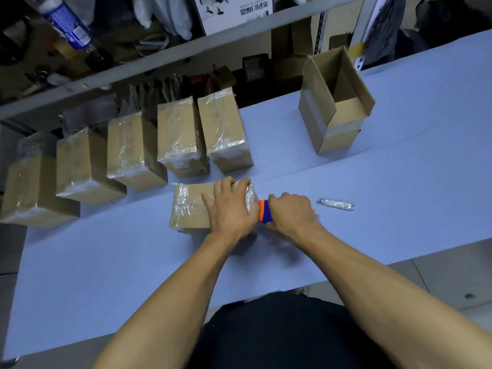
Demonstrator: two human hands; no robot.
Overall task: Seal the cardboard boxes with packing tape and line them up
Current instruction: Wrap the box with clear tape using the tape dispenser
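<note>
A small cardboard box lies in the middle of the blue table, with clear tape across its left end and right end. My left hand presses flat on its top, fingers spread towards the right end. My right hand grips an orange and blue tape dispenser held against the box's right end. Behind, several taped boxes stand in a row, from the leftmost to the rightmost. An open box stands upright at the back right.
A crumpled strip of tape lies on the table right of my right hand. A grey shelf rail with clutter behind it runs along the table's far side. The table's near edge meets a dark garment.
</note>
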